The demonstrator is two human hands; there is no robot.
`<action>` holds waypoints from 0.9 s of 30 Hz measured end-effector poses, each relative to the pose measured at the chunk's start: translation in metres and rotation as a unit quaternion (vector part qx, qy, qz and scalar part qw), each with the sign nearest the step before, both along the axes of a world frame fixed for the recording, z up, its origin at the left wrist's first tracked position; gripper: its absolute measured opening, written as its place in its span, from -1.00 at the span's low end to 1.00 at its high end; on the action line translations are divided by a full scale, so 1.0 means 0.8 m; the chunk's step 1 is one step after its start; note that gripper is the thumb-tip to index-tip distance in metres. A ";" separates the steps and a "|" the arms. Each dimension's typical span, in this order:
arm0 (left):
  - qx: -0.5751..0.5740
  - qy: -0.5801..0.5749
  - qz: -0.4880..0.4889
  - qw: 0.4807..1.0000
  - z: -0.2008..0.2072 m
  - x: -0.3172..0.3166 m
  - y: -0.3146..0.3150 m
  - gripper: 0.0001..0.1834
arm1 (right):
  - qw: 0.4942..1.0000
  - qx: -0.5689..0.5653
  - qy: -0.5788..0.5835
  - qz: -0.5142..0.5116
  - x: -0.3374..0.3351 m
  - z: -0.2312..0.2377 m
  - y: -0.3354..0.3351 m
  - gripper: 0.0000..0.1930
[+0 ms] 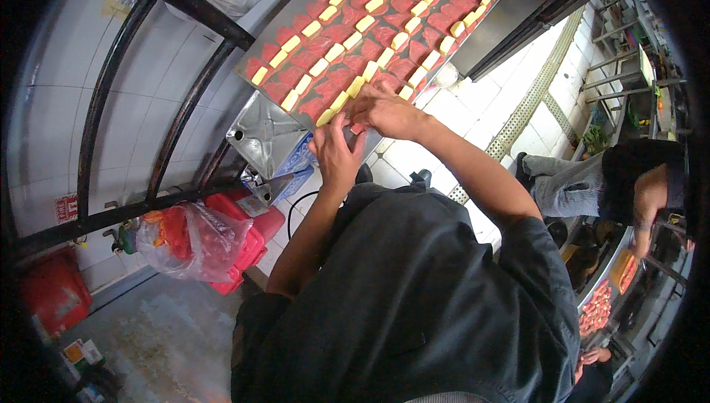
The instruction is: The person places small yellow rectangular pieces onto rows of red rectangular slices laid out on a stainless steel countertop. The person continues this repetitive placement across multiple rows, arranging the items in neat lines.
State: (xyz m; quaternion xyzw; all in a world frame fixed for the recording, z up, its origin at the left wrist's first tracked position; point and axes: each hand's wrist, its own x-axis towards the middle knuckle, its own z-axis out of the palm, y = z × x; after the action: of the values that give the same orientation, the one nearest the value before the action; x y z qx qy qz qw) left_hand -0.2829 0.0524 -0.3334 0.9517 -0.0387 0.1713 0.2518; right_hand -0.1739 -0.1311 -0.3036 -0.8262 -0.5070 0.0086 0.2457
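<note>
Rows of thin red meat slices (381, 35) cover a metal worktop, and short yellow sticks (334, 53) lie in lines across them. At the near edge of these rows, my two hands meet. My left hand (338, 155) has its fingers bent, closing on the edge of a red meat slice (358, 129). From the right, my right hand (390, 112) reaches over with curled fingers at the same slice, beside the nearest yellow sticks. My fingers hide most of that slice.
Bare metal (268, 128) forms the worktop's near left corner. Black rails (115, 100) stand at the left, above a plastic bag (194, 240) and red containers (251, 244). At the right, a co-worker's hand (649, 200) is over a counter with trays of orange-red food (596, 310).
</note>
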 end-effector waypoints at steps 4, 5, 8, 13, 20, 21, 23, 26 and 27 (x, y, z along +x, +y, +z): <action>0.066 -0.026 -0.004 0.997 0.010 0.000 0.007 -0.18 | 1.000 -0.001 0.005 0.000 -0.005 0.005 0.003 -0.73; 0.075 -0.045 -0.001 0.996 0.013 -0.001 0.004 -0.21 | 1.000 -0.002 0.015 -0.003 -0.005 0.005 0.004 -0.73; 0.049 -0.053 -0.024 0.997 0.005 0.002 0.002 -0.32 | 0.999 0.001 0.002 -0.037 -0.009 0.003 0.003 -0.73; 0.021 -0.030 -0.049 0.998 -0.005 0.010 0.004 -0.50 | 0.997 0.030 -0.012 -0.075 0.002 -0.022 0.002 -0.82; 0.057 -0.047 0.007 0.997 0.020 0.018 -0.009 -0.72 | 0.995 -0.049 -0.047 -0.076 0.013 0.002 0.011 -0.74; 0.039 -0.042 0.005 0.998 0.023 0.022 -0.012 -0.74 | 0.993 -0.068 -0.057 -0.082 0.015 -0.003 0.013 -0.74; 0.035 -0.012 -0.019 0.999 0.010 0.033 -0.005 -0.73 | 0.995 0.022 -0.014 -0.092 0.012 -0.005 0.009 -0.75; 0.091 -0.011 -0.009 0.996 -0.003 0.040 0.008 -0.66 | 0.992 0.066 -0.008 -0.105 0.009 0.011 -0.003 -0.71; 0.118 -0.017 -0.001 0.993 -0.001 0.041 0.008 -0.62 | 0.992 0.064 -0.014 -0.112 0.009 0.020 -0.011 -0.69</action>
State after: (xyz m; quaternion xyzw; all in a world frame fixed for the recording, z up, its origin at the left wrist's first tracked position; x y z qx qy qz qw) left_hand -0.2504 0.0584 -0.3346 0.9717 -0.0640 0.1812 0.1372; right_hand -0.1671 -0.1397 -0.2875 -0.8603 -0.4142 -0.0632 0.2904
